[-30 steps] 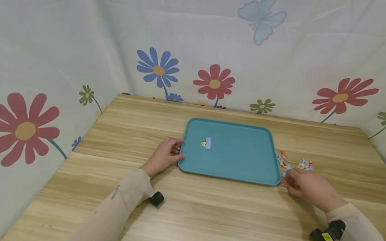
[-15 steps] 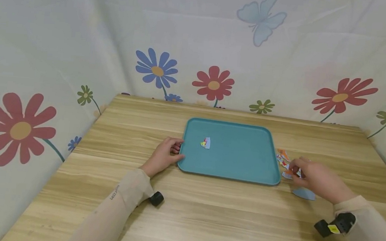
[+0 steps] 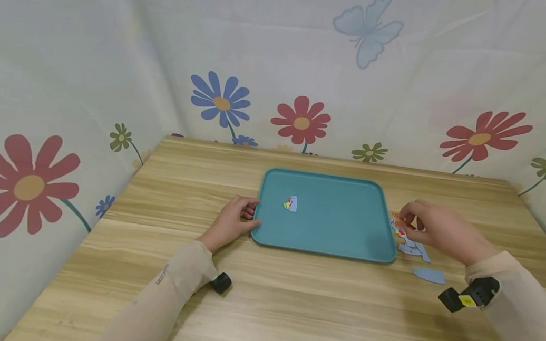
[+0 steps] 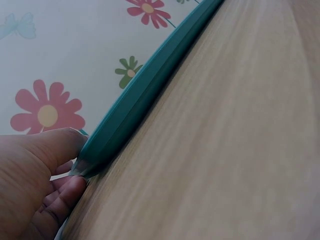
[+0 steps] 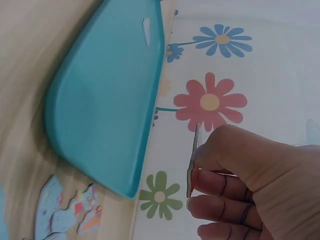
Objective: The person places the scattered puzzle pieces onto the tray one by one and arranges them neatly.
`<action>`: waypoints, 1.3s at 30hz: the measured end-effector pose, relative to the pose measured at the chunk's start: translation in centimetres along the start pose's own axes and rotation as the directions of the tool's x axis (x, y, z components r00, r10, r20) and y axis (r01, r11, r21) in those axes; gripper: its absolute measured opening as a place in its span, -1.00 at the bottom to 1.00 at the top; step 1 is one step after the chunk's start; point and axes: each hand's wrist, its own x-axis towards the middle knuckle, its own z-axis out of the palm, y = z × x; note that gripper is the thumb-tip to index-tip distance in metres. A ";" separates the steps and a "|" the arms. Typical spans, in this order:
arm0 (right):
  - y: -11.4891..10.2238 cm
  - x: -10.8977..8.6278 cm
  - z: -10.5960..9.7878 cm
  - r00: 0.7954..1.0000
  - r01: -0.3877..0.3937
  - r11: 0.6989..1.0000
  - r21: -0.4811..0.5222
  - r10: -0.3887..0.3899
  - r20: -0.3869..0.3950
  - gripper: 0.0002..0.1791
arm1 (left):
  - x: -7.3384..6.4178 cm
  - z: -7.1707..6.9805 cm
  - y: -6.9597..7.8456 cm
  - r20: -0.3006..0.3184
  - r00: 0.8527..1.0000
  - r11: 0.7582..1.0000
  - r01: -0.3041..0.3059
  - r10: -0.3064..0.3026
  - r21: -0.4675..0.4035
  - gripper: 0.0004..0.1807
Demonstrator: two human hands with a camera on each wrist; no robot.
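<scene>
My left hand holds the left edge of a teal tray, thumb and curled fingers at the rim, as the left wrist view also shows. Inside the tray, toward its left, lies one light-blue puzzle piece with red and yellow print. Above the table just right of the tray, my right hand pinches a thin puzzle piece between thumb and fingers. The right wrist view shows that piece edge-on, so its print is mostly hidden. Several loose puzzle pieces lie below this hand, close by the tray's right rim.
A plain light-blue puzzle piece lies apart, nearer the front of the wooden table. Behind the table hangs a white cloth printed with flowers and a butterfly.
My right hand has shifted among the pieces, then lifted up and back with one pinched. The plain light-blue piece came into sight in front. My left hand and the tray have stayed put.
</scene>
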 end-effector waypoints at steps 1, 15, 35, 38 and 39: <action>-0.1 0.3 -0.1 1.000 0.004 1.000 -0.002 -0.004 -0.001 -0.76 | 0.0 0.0 0.0 -0.001 1.000 1.000 0.000 0.000 0.001 -0.44; -1.5 3.7 -0.2 0.999 0.020 0.998 0.063 -0.023 0.042 -0.82 | -0.3 0.0 0.2 0.001 1.000 1.000 0.009 -0.009 0.000 -0.44; -4.0 8.9 3.3 0.998 0.064 0.989 0.131 -0.064 -0.006 -0.91 | -0.5 0.1 0.7 -0.002 1.000 1.000 0.004 -0.004 0.005 -0.45; -4.3 9.7 4.1 0.998 0.057 0.987 0.152 -0.056 -0.007 -0.92 | -0.5 0.0 0.7 -0.003 1.000 1.000 0.004 -0.004 0.005 -0.45; -4.5 10.0 4.4 0.999 0.049 0.986 0.158 -0.048 -0.005 -0.92 | -0.6 0.0 0.7 -0.005 1.000 1.000 0.006 -0.006 0.003 -0.45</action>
